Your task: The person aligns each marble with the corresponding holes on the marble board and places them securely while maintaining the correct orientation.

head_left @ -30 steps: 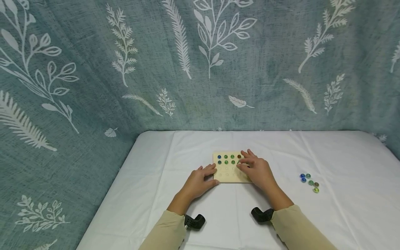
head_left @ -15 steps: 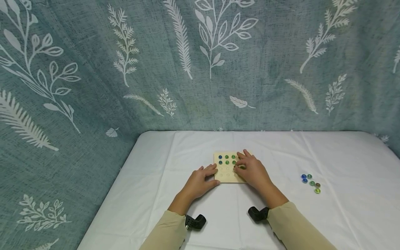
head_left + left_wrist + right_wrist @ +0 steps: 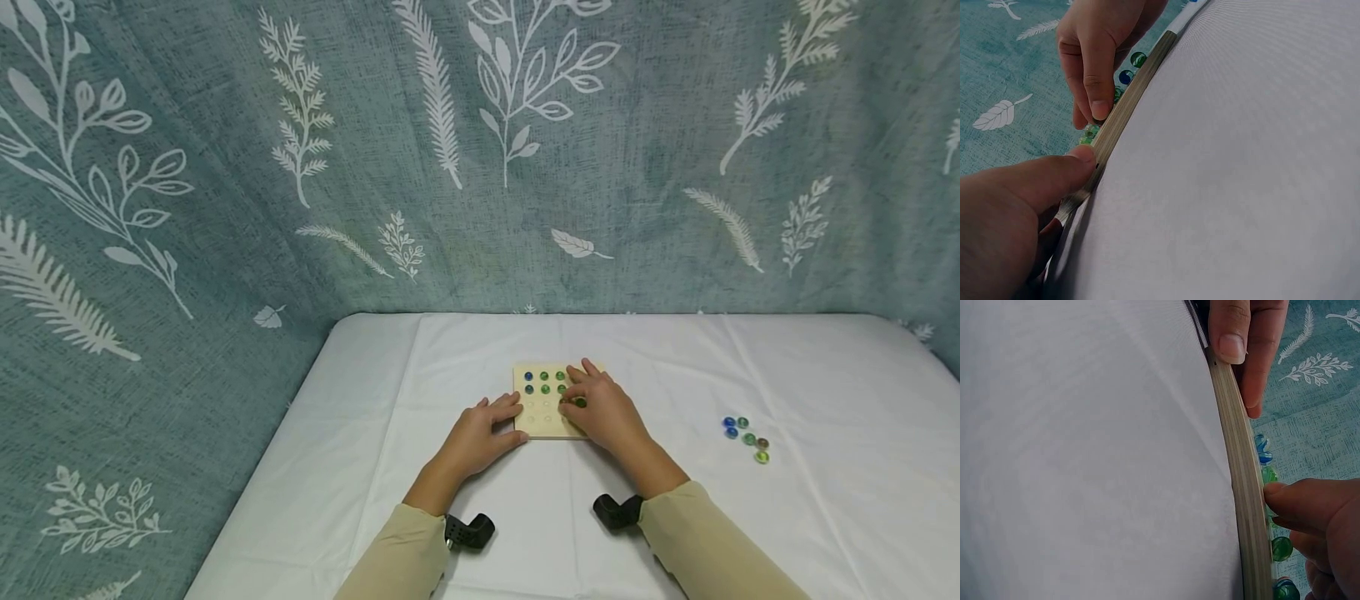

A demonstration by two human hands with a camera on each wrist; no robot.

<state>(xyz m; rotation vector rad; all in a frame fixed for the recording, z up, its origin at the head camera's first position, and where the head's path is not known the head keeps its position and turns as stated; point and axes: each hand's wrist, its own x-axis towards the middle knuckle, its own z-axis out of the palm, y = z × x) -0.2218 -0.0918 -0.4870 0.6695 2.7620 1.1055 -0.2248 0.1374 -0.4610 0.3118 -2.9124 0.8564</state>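
Observation:
A pale wooden board (image 3: 547, 429) with rows of round hollows lies on the white cloth. Blue and green glass marbles (image 3: 545, 389) fill the visible hollows of its two far rows. My left hand (image 3: 476, 437) rests at the board's left side, fingers on the left edge and thumb (image 3: 1075, 164) at the near corner. With thumb and forefinger my right hand (image 3: 607, 412) pinches a small brownish marble (image 3: 562, 402) low over the third row. A green marble (image 3: 581, 402) shows beneath that hand, which hides the board's right part.
Several loose marbles (image 3: 748, 438), blue, green, brown and yellow-green, lie on the white cloth (image 3: 840, 392) to the right of the board. Black wrist cameras (image 3: 469, 532) stick out inside both sleeves. A blue-green leaf-patterned curtain (image 3: 637, 167) hangs behind the table.
My right hand has moved left and slightly nearer, from the second row's right side to the third row, and has almost stopped there. The left hand has stayed on the board's edge.

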